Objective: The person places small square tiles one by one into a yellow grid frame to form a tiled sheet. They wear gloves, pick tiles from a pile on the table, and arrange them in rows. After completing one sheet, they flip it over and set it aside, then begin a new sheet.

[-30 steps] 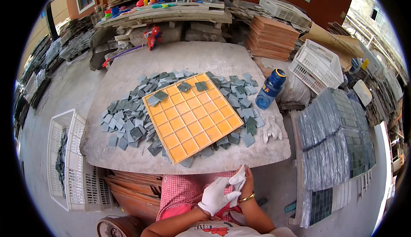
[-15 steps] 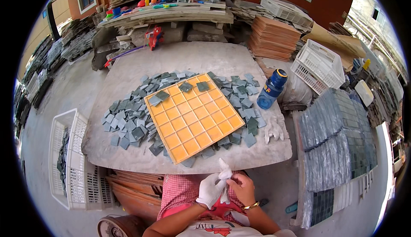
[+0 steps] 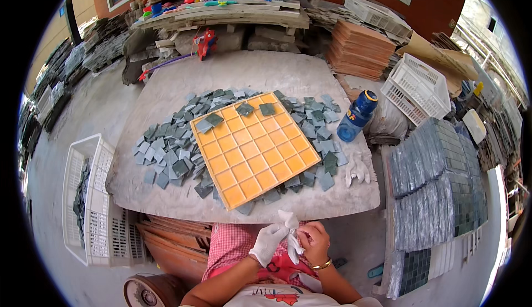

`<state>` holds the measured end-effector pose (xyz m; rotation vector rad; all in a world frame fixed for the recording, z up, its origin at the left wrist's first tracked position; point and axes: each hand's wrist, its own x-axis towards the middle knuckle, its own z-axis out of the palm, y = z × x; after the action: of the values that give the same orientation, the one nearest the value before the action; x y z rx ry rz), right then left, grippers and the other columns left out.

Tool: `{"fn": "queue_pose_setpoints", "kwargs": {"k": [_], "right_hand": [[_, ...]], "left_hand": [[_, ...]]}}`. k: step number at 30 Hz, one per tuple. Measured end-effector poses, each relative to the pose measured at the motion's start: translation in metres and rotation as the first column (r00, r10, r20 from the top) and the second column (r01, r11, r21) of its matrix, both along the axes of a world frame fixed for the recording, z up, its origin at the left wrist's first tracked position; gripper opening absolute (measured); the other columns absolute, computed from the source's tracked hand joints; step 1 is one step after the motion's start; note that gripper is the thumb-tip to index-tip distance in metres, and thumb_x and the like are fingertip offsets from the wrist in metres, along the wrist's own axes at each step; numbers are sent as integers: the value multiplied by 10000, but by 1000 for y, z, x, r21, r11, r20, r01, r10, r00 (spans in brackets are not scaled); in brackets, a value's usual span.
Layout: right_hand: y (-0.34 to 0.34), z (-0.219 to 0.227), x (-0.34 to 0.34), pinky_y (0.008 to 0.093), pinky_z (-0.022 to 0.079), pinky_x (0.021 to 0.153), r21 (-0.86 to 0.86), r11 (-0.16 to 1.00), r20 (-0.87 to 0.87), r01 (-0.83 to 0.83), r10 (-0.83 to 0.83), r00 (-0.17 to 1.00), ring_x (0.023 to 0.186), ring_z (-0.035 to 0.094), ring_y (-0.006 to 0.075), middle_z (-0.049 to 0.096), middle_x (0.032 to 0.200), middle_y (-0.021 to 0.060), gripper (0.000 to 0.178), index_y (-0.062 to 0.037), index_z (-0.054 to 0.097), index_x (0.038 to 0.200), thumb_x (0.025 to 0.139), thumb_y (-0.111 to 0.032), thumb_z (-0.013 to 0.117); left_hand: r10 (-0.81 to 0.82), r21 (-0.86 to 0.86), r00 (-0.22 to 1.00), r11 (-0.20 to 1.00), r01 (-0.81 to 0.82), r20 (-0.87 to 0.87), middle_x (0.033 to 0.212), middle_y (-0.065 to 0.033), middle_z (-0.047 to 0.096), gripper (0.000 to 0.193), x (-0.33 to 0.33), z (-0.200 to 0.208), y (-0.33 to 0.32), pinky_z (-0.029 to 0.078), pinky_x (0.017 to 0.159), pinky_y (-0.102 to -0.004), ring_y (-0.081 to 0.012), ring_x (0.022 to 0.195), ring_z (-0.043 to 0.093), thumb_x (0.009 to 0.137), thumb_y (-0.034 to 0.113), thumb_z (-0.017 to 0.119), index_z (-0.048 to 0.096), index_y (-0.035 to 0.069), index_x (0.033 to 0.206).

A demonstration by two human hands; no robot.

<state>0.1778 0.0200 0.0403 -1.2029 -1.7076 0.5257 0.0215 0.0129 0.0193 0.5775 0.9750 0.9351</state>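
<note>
My left hand (image 3: 267, 244), in a white work glove, pinches a loose white glove (image 3: 293, 246) above my lap, just off the table's near edge. My bare right hand (image 3: 314, 243), with a gold bracelet at the wrist, has its bent fingers closed on the same glove from the other side. Beyond them, a yellow square grid tray (image 3: 239, 172) lies tilted over a spread of grey-green stone tiles (image 3: 166, 135). A few tiles (image 3: 244, 109) rest loosely on its far rows. Another white glove (image 3: 357, 172) lies at the table's right side.
A blue bottle (image 3: 357, 116) stands on the table (image 3: 266, 66) right of the tiles. White plastic crates are at left (image 3: 105, 224) and far right (image 3: 419, 88). Wrapped tile stacks (image 3: 424, 213) stand on the right. Toys sit on a plank shelf (image 3: 227, 10) behind.
My hands have drawn slightly apart, and more of the loose glove shows hanging between them. The whole view has shifted a little; the tray and tiles stay put on the table.
</note>
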Motion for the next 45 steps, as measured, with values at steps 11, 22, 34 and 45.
{"fn": "queue_pose_setpoints", "kwargs": {"k": [11,22,34,45], "right_hand": [[4,8,7,297,502,585,37,982,93,-186,182,979,673,621,240,629,821,88,117,-37,657,865,752,-51,682],[-39,26,-14,327,519,608,78,851,40,-520,519,854,729,626,238,624,888,81,160,-37,621,853,708,-12,684],[3,-15,44,323,439,913,-574,639,-739,-512,-136,659,1046,561,172,584,1167,93,343,21,512,1227,947,-177,520],[10,-11,50,326,503,811,-504,733,-854,-456,-345,390,908,620,189,632,1011,85,196,3,559,1070,917,-118,554]], "left_hand": [[-46,-225,995,972,64,85,977,-30,611,486,-5,32,7,509,794,-325,-173,860,592,921,513,451,589,83,1102],[65,-264,937,964,30,343,818,-40,600,296,-6,6,13,481,681,-284,-161,756,578,893,314,547,630,36,951],[-221,-21,769,957,291,600,1093,-112,611,580,-4,26,14,513,811,-327,-223,941,618,875,456,566,491,-3,1221],[-326,-34,944,944,328,47,994,-31,598,425,-23,10,6,471,671,-241,-92,824,559,920,310,541,514,-1,1210]]}}
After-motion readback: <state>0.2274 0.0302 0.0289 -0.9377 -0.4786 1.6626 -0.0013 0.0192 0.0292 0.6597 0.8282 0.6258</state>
